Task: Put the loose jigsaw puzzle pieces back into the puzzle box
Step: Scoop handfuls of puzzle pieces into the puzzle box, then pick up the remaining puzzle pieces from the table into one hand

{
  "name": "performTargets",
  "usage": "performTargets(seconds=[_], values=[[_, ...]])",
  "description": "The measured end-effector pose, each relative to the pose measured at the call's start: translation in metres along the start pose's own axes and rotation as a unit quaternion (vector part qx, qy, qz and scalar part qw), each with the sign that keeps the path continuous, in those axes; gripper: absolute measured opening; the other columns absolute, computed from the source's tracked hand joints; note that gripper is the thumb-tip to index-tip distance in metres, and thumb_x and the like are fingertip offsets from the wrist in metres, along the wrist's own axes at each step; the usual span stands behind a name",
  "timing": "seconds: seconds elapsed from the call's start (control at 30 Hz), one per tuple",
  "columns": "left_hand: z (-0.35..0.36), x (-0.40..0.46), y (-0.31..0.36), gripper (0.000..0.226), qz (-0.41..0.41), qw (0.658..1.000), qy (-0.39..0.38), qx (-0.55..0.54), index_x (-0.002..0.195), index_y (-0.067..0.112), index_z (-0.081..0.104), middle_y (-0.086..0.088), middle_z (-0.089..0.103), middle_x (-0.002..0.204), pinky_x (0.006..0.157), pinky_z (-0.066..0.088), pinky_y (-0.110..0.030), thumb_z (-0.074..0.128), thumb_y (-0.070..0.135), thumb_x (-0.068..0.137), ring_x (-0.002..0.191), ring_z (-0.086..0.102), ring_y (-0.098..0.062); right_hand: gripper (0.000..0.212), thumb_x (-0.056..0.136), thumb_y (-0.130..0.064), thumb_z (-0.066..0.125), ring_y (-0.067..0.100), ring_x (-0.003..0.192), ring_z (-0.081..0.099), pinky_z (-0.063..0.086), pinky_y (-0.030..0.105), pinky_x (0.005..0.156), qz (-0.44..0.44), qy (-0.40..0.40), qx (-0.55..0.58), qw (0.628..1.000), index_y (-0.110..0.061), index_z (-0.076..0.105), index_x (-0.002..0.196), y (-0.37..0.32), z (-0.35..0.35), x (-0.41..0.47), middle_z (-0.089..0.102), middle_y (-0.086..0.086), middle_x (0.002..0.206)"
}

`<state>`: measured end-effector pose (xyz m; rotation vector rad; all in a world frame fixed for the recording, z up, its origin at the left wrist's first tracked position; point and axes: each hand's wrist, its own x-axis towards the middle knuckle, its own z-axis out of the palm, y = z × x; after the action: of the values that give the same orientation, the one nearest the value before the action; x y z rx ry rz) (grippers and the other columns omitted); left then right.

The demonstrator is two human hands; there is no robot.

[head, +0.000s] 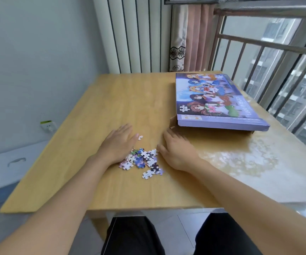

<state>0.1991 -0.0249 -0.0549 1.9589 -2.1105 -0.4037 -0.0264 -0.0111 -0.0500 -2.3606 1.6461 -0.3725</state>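
Nearest the camera, dark trousers [166, 236] are seen below the table's front edge, cut off by the bottom of the view, and both forearms are cut off at the lower corners. The wooden table [111, 107] is glazed with window glare on its right part, so the surface there is hard to make out.

The loose puzzle pieces [143, 160] are heaped on the table between the two hands, with one stray piece [140, 138] lying apart, just beyond the heap by the left fingertips. The left hand [118, 143] is laid palm down with straight, relaxed fingers at the heap's left edge, gripping nothing; some pieces are partly hidden under its heel. The right hand [176, 152] is set on its edge at the heap's right side, fingers loosely extended and nothing grasped; its palm side is hidden from view.

Farther back and to the right, the puzzle box [214, 100] is found, its printed purple lid resting askew over a brown cardboard base [173, 122], of which only a corner and a thin strip are visible. What lies inside cannot be told. The lettering on the lid is blurred.

To the left, a wall socket [48, 126] and a pale cabinet [6, 168] are seen. Beyond the table, striped curtains [135, 34], a pink curtain [194, 37] and a window railing [270, 57] are seen, with buildings hazy outside
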Motion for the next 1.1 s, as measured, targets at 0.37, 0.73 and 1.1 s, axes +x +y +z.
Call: performTargets(seconds=[0.37,0.73,1.1], values=[[0.013,-0.008,0.04,0.105,0.1,0.989,-0.037,-0.103,0.156,0.034,0.028,0.02,0.025,0.161,0.117,0.018,-0.023,0.03,0.094,0.07,0.147,0.022,-0.001,0.029,0.09,-0.016,0.05,0.033,0.105,0.058,0.048,0.038,0.076,0.14,0.115,-0.052,0.982,-0.011,0.067,0.113,0.044,-0.038,-0.019,0.068,0.01,0.107],[0.004,0.066,0.13,0.043,0.049,0.986,0.083,-0.139,0.096,0.028,0.061,0.008,0.066,0.097,0.076,0.053,-0.034,0.073,0.059,0.068,0.09,0.064,-0.021,0.06,0.086,-0.004,0.047,0.033,0.111,0.059,0.05,0.043,0.089,0.073,0.154,-0.004,0.985,-0.022,0.052,0.144,0.052,-0.065,0.01,0.068,0.011,0.117],[-0.003,0.085,0.103,0.026,0.08,0.98,0.126,-0.128,0.104,0.018,0.076,-0.007,0.074,0.093,0.073,0.053,-0.039,0.051,0.014,0.098,0.086,0.063,-0.03,0.046,0.103,-0.037,0.039,0.033,0.123,0.054,0.044,0.038,0.095,0.046,0.047,-0.028,0.997,-0.023,0.045,0.146,0.056,-0.018,0.006,0.057,0.006,0.141]])
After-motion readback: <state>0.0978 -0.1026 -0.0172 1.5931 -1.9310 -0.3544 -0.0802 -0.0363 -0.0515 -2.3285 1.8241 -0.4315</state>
